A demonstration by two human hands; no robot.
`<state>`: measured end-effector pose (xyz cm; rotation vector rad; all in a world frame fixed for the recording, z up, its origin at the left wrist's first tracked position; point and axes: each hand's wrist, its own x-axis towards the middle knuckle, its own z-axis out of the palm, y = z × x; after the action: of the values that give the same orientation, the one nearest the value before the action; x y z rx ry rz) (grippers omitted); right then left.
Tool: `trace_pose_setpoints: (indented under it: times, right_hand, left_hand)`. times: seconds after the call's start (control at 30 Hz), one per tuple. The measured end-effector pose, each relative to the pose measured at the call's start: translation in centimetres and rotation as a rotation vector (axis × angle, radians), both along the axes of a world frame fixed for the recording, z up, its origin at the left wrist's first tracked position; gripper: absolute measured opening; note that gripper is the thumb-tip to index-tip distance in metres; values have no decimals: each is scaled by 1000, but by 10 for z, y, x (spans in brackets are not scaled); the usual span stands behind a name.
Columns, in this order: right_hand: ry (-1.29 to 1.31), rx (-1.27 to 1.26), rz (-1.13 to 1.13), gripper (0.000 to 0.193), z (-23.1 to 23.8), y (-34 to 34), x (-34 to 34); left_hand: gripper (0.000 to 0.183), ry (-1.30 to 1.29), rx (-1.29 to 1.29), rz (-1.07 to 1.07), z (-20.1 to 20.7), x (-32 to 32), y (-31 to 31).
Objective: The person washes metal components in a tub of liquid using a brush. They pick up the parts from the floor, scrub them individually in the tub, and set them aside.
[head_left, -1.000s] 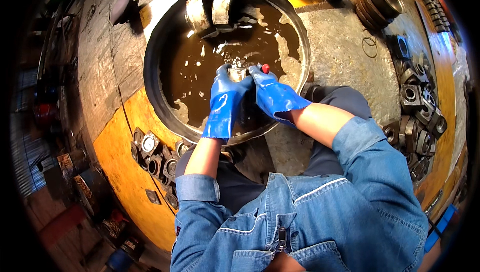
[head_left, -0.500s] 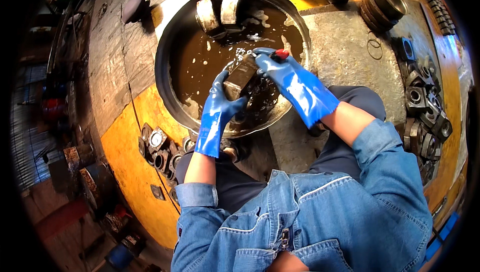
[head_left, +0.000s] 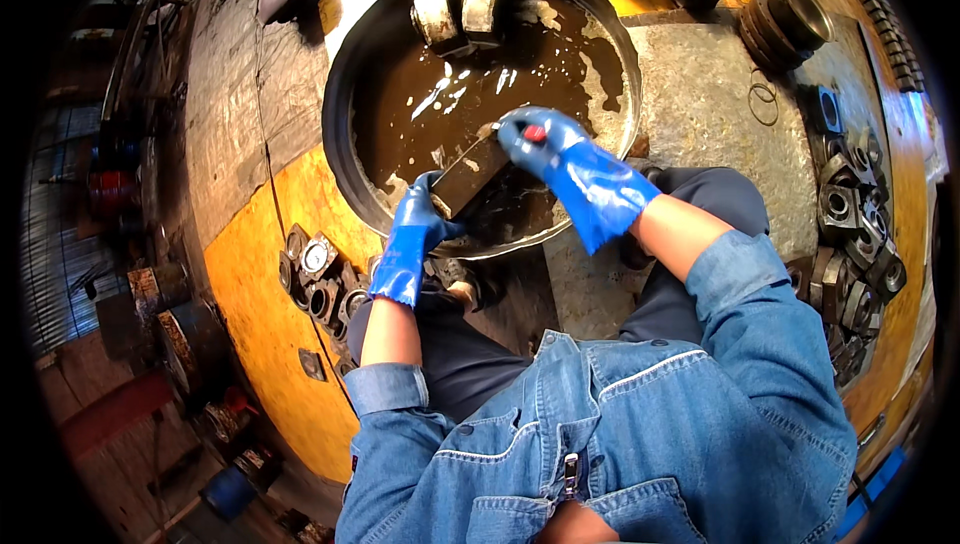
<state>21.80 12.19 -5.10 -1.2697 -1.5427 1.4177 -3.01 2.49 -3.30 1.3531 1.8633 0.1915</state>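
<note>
Workshop floor (head_left: 225,104), scuffed and stained, is shown in the head view, partly covered by a yellow board (head_left: 265,304) on the left and a grey sheet (head_left: 690,84) on the right. Across their inner edges a round black basin (head_left: 337,134) is set, with dark brown liquid (head_left: 400,104) inside. Against its far rim two curved metal segments are stood side by side, the left segment (head_left: 434,12) and the right segment (head_left: 485,2).

Over the basin's near half a dark metal block (head_left: 468,180) is held tilted; whether its underside is wetted cannot be told. Its lower left end is gripped by the gloved left hand (head_left: 416,216), with the fingers curled along the edge and the thumb set apart from them; the thumb's contact is lost in shadow. By the gloved right hand (head_left: 540,141) a red-handled tool (head_left: 535,132) is clasped, its fingers closed together around the handle and its tip brought to the block's upper end.

Along the yellow board's inner edge, flanged metal fittings (head_left: 319,256) are heaped; toward the grey sheet's right edge more metal fittings (head_left: 838,202) are piled, with thin rings (head_left: 763,104) laid near its far right corner.

Judging by the pose, the block's surface is being worked with the tool; for the next stroke, a firm left-hand hold and a controlled tool angle are called for.
</note>
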Motion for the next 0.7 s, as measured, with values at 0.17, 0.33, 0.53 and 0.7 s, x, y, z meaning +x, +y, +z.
trace_pose_setpoints:
  times: [0.17,0.33,0.53,0.7]
  right_hand:
    - [-88,-281,-91,40,26,22,21]
    - [73,-592,-88,40,5,18,24]
    - [-514,489,441,38,-41,4,17]
    - [6,-217,410,39,-39,9,11]
  left_hand:
    - [106,180,-109,-9,8,-1,-5]
    - [107,147,-170,-104,10,-3,4]
    - [96,52,4,-152,17,23,30]
    - [68,360,-55,-86,17,75,61]
